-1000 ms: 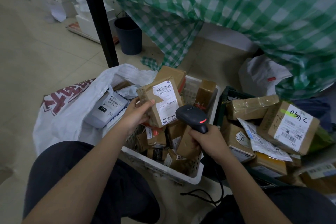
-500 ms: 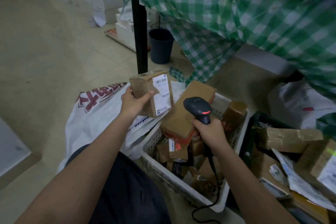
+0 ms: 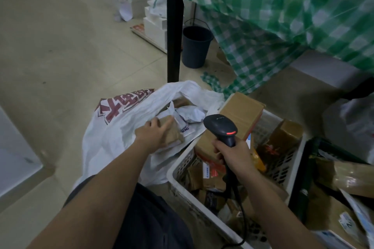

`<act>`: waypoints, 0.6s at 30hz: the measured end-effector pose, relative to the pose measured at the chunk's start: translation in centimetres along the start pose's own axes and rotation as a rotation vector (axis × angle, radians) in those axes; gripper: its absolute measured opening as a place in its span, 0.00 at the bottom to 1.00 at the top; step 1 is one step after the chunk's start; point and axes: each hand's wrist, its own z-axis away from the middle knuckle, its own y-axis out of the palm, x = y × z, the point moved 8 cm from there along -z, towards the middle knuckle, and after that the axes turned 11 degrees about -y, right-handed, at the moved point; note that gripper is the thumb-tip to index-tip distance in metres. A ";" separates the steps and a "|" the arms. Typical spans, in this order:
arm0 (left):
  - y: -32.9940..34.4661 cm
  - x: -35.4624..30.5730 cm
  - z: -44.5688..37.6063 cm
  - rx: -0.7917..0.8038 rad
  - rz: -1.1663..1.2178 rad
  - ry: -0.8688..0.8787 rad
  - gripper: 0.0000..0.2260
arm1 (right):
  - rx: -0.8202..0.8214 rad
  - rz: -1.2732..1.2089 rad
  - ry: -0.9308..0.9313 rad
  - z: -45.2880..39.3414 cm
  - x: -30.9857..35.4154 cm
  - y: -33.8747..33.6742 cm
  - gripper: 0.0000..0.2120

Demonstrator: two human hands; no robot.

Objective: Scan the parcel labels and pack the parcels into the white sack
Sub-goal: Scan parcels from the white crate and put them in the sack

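Beige floor tiles lay beyond the white sack (image 3: 113,133), where the left hand (image 3: 152,134) gripped 1 brown parcel (image 3: 172,132) at its mouth while the right hand (image 3: 234,154) clasped the barcode scanner (image 3: 221,127); released carelessly, it might slide out.

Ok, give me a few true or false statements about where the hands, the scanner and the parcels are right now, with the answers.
1. The left hand holds a brown cardboard parcel over the open white plastic sack. True.
2. The right hand is empty. False: it grips the black handheld barcode scanner.
3. The white perforated plastic crate holds brown parcels. True.
4. The dark round bucket lies tipped over. False: it stands upright on the floor.
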 end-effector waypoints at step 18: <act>6.2 2.8 -4.5 0.267 0.104 -0.074 0.27 | 0.004 0.041 0.024 -2.6 -2.7 -0.1 0.05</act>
